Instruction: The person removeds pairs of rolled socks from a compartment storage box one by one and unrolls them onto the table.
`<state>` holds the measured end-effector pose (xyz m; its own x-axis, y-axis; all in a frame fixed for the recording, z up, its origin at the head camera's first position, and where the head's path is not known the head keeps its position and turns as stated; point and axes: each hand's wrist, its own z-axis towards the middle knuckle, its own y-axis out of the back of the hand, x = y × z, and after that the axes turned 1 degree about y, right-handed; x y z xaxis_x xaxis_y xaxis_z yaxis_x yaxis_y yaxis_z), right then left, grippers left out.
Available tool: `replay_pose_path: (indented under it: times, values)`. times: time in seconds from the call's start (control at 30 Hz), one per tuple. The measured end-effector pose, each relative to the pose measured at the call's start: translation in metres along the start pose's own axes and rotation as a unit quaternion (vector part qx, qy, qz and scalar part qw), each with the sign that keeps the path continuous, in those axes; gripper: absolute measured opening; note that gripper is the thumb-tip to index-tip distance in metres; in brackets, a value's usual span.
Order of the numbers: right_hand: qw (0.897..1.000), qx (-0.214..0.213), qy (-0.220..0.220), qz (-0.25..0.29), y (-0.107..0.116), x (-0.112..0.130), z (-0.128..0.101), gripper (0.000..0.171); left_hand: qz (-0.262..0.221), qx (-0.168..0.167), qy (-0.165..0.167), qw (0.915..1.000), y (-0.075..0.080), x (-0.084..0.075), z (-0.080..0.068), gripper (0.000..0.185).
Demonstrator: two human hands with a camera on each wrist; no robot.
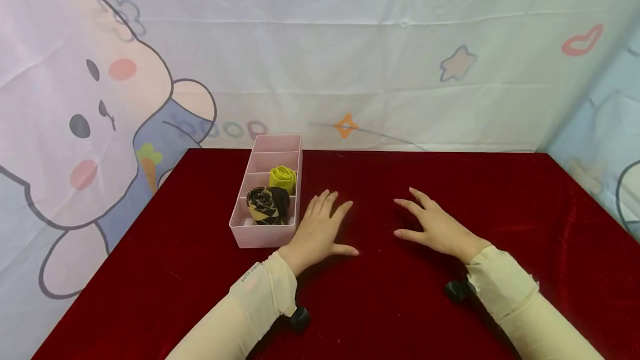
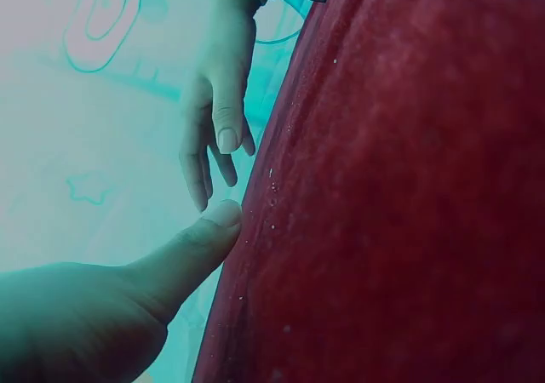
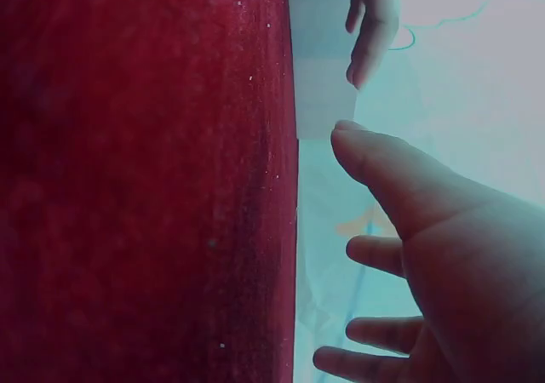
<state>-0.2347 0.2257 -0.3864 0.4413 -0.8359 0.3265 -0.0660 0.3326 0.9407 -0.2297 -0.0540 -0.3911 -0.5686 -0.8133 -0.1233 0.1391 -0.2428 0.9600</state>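
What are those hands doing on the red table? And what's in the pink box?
A person rests both hands flat on the red tablecloth, holding nothing. The left hand lies right beside a long pink divided box; the right hand is further off, on bare cloth. In the box sit two rolled-up socks: a black-and-yellow patterned roll in the nearest compartment and a plain yellow roll in the one behind it. The far compartments look empty.
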Motion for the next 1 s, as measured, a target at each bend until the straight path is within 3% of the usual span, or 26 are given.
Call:
replay_pose_path:
  times: [0.5,0.87,1.0]
  values:
    - [0.998,-0.052,0.019,-0.005,0.004,0.010,0.003,0.054,0.043,-0.029,-0.032,0.9981,0.010,-0.005,0.001,0.080]
    - [0.997,-0.062,0.042,-0.003,0.004,0.016,0.005,0.043,0.083,-0.018,-0.047,0.9953,0.018,-0.004,0.000,0.069]
    - [0.997,-0.064,0.051,-0.007,0.004,0.020,0.006,0.040,0.080,0.001,-0.044,0.9958,0.024,-0.002,0.000,0.066]
